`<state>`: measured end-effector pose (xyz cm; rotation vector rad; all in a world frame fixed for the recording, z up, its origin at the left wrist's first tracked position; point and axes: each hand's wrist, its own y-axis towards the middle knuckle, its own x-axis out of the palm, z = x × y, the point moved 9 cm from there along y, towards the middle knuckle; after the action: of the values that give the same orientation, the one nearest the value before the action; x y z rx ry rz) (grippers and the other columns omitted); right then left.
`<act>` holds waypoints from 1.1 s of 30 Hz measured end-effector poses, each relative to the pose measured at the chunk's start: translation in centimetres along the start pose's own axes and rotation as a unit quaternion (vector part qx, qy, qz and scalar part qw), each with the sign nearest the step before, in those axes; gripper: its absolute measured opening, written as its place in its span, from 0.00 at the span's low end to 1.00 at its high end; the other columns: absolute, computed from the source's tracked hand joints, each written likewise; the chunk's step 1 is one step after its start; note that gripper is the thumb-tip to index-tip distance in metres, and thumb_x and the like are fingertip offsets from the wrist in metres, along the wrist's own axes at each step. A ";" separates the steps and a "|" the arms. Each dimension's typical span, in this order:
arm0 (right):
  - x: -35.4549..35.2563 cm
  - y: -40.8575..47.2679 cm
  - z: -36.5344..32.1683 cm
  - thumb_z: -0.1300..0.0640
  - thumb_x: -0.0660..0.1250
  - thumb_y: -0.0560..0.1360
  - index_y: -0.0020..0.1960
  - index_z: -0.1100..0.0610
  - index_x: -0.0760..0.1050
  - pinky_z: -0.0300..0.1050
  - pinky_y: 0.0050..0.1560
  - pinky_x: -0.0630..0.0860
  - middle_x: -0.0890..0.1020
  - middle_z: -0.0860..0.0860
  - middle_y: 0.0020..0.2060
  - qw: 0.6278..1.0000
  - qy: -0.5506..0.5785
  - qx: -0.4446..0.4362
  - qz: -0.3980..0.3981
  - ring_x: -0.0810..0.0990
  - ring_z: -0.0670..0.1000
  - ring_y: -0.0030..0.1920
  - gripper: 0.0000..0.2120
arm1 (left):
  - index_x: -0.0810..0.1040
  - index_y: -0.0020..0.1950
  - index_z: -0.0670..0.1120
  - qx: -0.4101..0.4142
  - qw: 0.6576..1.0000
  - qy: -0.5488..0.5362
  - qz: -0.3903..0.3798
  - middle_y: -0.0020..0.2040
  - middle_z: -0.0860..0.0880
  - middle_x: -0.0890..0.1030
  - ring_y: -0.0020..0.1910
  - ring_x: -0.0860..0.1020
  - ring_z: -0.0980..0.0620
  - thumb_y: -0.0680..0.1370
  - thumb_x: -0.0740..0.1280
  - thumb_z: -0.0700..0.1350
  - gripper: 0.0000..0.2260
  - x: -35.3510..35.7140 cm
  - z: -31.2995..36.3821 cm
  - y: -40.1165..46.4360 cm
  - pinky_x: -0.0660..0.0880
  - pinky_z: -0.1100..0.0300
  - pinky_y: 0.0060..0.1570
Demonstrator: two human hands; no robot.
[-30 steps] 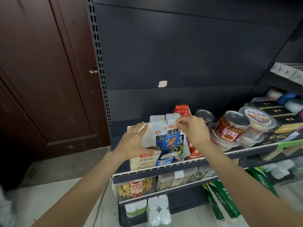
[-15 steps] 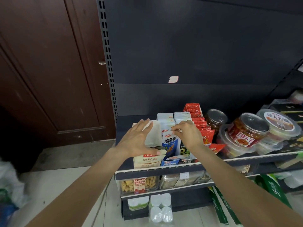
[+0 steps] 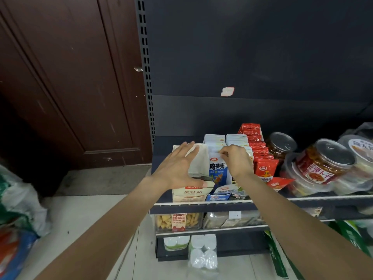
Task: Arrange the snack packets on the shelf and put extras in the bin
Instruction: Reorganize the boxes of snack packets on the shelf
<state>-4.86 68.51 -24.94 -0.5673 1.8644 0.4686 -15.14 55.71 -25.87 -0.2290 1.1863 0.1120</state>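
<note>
The left hand (image 3: 177, 168) lies open and flat against the pale cream packets (image 3: 198, 158). The right hand (image 3: 235, 160) pinches the blue and white packets (image 3: 217, 168). A hard tug could tip the row off the dark metal shelf (image 3: 201, 207).

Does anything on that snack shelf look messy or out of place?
Yes. At the shelf's front edge, a few blue packets and one red packet lie tipped forward, while the rows behind them stand upright. Nothing looks spilled or torn.
</note>
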 end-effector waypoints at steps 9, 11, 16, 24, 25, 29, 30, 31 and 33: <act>-2.7 -5.0 0.8 0.56 0.65 0.77 0.61 0.56 0.78 0.33 0.53 0.71 0.80 0.52 0.58 0.986 0.163 -0.038 0.012 0.78 0.47 0.54 0.14 | 0.61 0.75 0.53 0.009 0.997 -0.067 0.037 0.73 0.53 0.66 0.70 0.65 0.53 0.74 0.68 0.56 0.31 -0.4 1.5 -2.0 0.67 0.55 0.66; -2.1 -6.6 0.9 0.53 0.66 0.76 0.60 0.55 0.78 0.24 0.48 0.69 0.81 0.49 0.55 0.980 0.196 -0.035 -0.033 0.77 0.42 0.51 0.14 | 0.70 0.70 0.53 0.018 0.996 -0.069 0.048 0.67 0.53 0.74 0.63 0.72 0.54 0.77 0.67 0.53 0.22 -0.7 2.0 -2.5 0.72 0.56 0.59; -0.9 -9.6 0.7 0.51 0.71 0.72 0.58 0.53 0.79 0.27 0.48 0.68 0.80 0.43 0.52 0.979 0.171 -0.049 -0.098 0.76 0.40 0.52 0.16 | 0.77 0.63 0.52 0.032 0.995 -0.066 0.072 0.59 0.52 0.79 0.56 0.76 0.52 0.79 0.64 0.47 0.13 -1.0 3.0 -3.8 0.76 0.54 0.53; -2.4 -9.6 0.6 0.58 0.66 0.76 0.50 0.51 0.82 0.52 0.49 0.78 0.84 0.48 0.48 0.998 0.051 -0.041 -0.017 0.81 0.50 0.48 0.07 | 0.78 0.62 0.51 0.029 0.994 -0.081 0.064 0.59 0.51 0.79 0.54 0.77 0.50 0.79 0.64 0.43 0.12 -0.8 3.2 -4.0 0.77 0.52 0.52; -3.4 -9.8 0.5 0.58 0.66 0.76 0.50 0.52 0.82 0.52 0.49 0.78 0.84 0.48 0.47 0.997 0.059 -0.045 0.003 0.81 0.50 0.48 0.07 | 0.78 0.62 0.50 0.029 0.994 -0.086 0.062 0.59 0.50 0.79 0.55 0.77 0.50 0.79 0.65 0.43 0.13 -0.8 3.2 -4.0 0.77 0.52 0.53; -8.7 -10.7 0.7 0.60 0.67 0.75 0.50 0.55 0.83 0.48 0.48 0.78 0.85 0.50 0.44 0.984 0.107 -0.037 0.135 0.82 0.49 0.44 0.07 | 0.76 0.65 0.48 0.032 0.989 -0.132 0.062 0.58 0.48 0.77 0.55 0.76 0.51 0.77 0.67 0.41 0.16 -1.1 3.5 -3.6 0.73 0.58 0.56; -10.1 -10.9 1.0 0.61 0.67 0.75 0.50 0.56 0.83 0.44 0.48 0.78 0.85 0.50 0.44 0.976 0.131 -0.027 0.170 0.81 0.47 0.43 0.07 | 0.75 0.65 0.47 0.034 0.987 -0.144 0.069 0.56 0.48 0.77 0.52 0.76 0.52 0.77 0.67 0.41 0.16 -1.4 3.7 -3.5 0.72 0.61 0.54; -11.2 -11.0 1.2 0.61 0.67 0.75 0.50 0.57 0.83 0.40 0.48 0.77 0.84 0.49 0.44 0.969 0.151 -0.018 0.194 0.81 0.45 0.42 0.07 | 0.75 0.65 0.47 0.030 0.983 -0.164 0.075 0.53 0.48 0.78 0.49 0.76 0.53 0.77 0.67 0.42 0.16 -1.7 3.9 -3.4 0.72 0.62 0.51; -12.8 -11.0 1.2 0.61 0.68 0.75 0.50 0.57 0.82 0.33 0.45 0.75 0.83 0.47 0.43 0.959 0.184 -0.012 0.215 0.79 0.42 0.41 0.07 | 0.74 0.66 0.47 0.011 0.973 -0.217 0.075 0.45 0.48 0.79 0.43 0.78 0.52 0.78 0.66 0.44 0.16 -2.1 4.2 -3.1 0.74 0.62 0.45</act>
<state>6.40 62.36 -13.87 -0.2705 2.3562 0.7078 -11.51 53.73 -22.04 -0.0876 0.7663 0.2672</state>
